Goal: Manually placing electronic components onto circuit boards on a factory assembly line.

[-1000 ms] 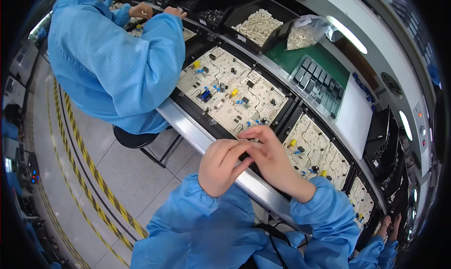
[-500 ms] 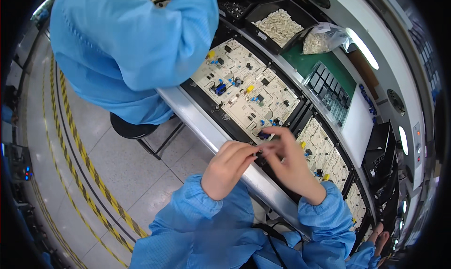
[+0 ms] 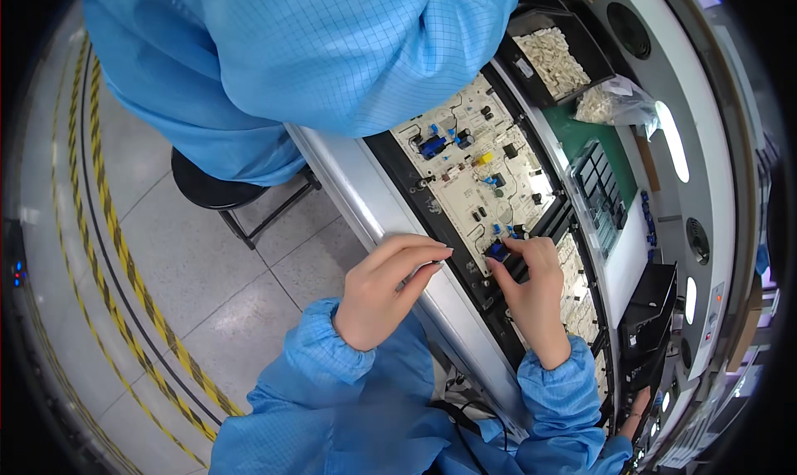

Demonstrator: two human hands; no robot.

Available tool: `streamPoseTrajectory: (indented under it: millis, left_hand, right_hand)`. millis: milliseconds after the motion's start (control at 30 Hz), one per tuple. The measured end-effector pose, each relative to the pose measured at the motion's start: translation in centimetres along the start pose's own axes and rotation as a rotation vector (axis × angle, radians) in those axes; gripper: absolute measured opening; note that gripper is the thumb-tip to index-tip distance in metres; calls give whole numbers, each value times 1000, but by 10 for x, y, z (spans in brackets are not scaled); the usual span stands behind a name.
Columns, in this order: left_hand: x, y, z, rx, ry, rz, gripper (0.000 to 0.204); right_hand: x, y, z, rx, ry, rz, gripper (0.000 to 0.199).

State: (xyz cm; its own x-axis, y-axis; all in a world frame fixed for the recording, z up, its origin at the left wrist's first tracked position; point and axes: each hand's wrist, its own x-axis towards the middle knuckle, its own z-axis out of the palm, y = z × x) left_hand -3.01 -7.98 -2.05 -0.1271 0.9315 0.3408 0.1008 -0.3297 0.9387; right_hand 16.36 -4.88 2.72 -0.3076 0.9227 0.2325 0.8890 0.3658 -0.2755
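Our right hand (image 3: 531,296) pinches a small blue part (image 3: 497,251) between thumb and fingertips, right at the near edge of the board (image 3: 477,172), where the board sits in its black carrier (image 3: 397,172) on the conveyor. Our left hand (image 3: 383,291) is loosely curled, fingers together, resting on the metal rail (image 3: 365,205) just beside the board; we cannot tell if it holds anything. From here we judge the risk to be in the seating: the part is tiny and our fingers cover it, so its legs could miss their holes or bend if we press at a tilt, and it could slip from the pinch and fall between carrier and rail. Other blue, yellow and black parts already stand close together on the board, so a stray finger could nudge one askew. Beyond the board, on the desk, a black bin (image 3: 531,26) holds a heap of small white parts (image 3: 558,53), a clear bag (image 3: 618,103) next to it holds more of the same, and a dark tray (image 3: 599,194) with many small compartments lies on a green mat (image 3: 594,130); what they hold is too small to tell. A co-worker in a blue coat (image 3: 332,51) sits on a stool (image 3: 217,188) to the left.
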Motion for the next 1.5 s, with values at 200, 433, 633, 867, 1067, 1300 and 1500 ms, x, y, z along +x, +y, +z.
streamPoseTrajectory:
  millis: [200,433,633,867,1067,1300,1500]
  left_hand:
    - [0,-4,3,17,-8,-9,20]
    - [-2,-5,6,64,-21,65,19]
    - [-3,-2,7,76,-42,26,21]
    - [-5,-3,8,76,-32,69,22]
    - [-9,-12,9,29,-75,143,27]
    - [-10,-21,3,40,-161,268,31]
    - [-10,-24,5,2,-185,319,32]
  right_hand:
    - [6,-6,-4,-13,-81,65,28]
    - [22,-19,-16,-113,-202,61,27]
    - [32,-20,-18,-151,-264,-59,25]
    - [28,-14,-17,-72,-254,10,28]
    - [33,-11,-22,-16,-298,89,31]
    - [38,-16,-19,23,-314,157,33]
    - [39,-10,-19,60,-327,219,33]
